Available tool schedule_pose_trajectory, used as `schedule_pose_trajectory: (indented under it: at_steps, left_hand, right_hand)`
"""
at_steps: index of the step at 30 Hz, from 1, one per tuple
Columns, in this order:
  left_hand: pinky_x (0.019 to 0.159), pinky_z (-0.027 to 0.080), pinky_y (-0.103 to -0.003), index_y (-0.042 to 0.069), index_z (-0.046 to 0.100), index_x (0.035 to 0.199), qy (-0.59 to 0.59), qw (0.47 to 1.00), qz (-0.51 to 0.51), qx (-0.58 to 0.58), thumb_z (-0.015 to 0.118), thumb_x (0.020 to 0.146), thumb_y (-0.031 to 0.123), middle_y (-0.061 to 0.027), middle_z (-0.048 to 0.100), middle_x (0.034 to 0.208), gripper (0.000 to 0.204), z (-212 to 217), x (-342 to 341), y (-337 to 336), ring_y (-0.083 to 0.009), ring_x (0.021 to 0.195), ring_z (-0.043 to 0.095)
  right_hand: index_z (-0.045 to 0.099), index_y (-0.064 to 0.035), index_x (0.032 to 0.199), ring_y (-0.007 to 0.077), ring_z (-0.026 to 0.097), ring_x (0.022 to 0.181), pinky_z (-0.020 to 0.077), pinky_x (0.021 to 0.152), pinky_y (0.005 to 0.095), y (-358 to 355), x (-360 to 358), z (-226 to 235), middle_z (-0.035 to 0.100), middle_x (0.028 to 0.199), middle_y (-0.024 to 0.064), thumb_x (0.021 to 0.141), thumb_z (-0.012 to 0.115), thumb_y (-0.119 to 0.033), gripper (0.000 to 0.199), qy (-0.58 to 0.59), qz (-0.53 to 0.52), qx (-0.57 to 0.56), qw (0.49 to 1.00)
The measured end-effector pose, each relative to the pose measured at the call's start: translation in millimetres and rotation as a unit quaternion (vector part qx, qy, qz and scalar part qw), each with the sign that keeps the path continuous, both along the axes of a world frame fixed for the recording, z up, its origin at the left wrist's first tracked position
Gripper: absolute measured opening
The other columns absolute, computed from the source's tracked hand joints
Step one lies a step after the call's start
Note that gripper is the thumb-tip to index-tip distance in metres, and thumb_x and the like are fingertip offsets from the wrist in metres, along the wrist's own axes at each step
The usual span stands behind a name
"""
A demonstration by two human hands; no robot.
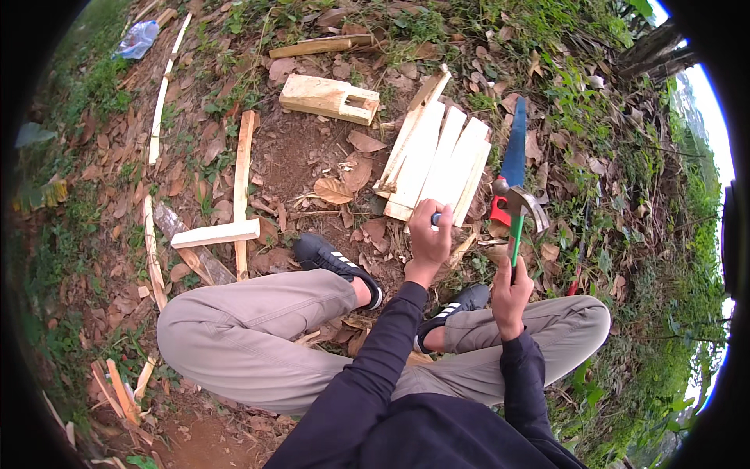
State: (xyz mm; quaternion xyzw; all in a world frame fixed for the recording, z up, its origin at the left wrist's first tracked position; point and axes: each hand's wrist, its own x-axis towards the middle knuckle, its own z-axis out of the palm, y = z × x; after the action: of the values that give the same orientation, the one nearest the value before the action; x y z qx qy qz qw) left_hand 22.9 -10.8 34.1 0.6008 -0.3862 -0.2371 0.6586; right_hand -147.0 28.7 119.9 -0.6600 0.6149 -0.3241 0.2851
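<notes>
On planks (437,168) | left hand (430,234) grip clenched, small object mostly hidden; right hand (512,293) grasping hammer (519,205)

An outdoor woodworking spot on a patch of bare earth (297,156) is shown, strewn with dry leaves (334,190) and edged by grass and weeds (594,102). Pale sawn planks (437,160), thin wooden strips (160,109) and a hollowed timber block (328,98) are laid straight on the ground, with a handsaw (512,156) lying beside them.
</notes>
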Motion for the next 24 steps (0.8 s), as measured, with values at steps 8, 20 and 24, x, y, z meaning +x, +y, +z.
schedule_pose_trajectory:
  at_steps: [8,20,24]
  left_hand:
    - [0.062,0.039,-0.032,0.002,0.049,0.069,0.076,0.996,-0.045,0.024,0.033,0.104,0.026,-0.0073,0.052,0.064,0.046,-2.9,7.0,3.1,-0.0175,0.062,0.049]
    - [0.050,0.030,-0.025,0.002,0.051,0.065,-0.030,0.991,-0.073,0.107,0.061,0.098,0.016,0.0041,0.047,0.059,0.038,-9.2,21.2,13.5,-0.0034,0.055,0.039]
    - [0.051,0.030,-0.024,0.003,0.053,0.067,-0.014,0.995,-0.041,0.085,0.056,0.100,0.014,0.0044,0.048,0.061,0.035,-13.5,5.1,42.8,-0.0033,0.054,0.038]
  right_hand:
    - [0.057,0.0008,0.086,0.0169,0.046,0.051,0.0395,0.052,0.0375,-41.8,51.6,-38.1,0.050,0.056,0.0130,0.095,0.065,-0.030,0.033,-0.026,-0.062,0.050,0.996]
    - [0.064,-0.0008,0.084,0.0368,0.063,0.088,0.0481,0.077,0.0489,-109.7,104.5,-204.8,0.064,0.090,0.0175,0.071,0.083,-0.043,0.048,0.123,-0.117,0.071,0.983]
    - [0.064,-0.0009,0.084,0.0369,0.062,0.090,0.0475,0.079,0.0485,-111.3,104.8,-214.3,0.063,0.093,0.0172,0.070,0.084,-0.042,0.047,0.107,-0.158,0.063,0.980]
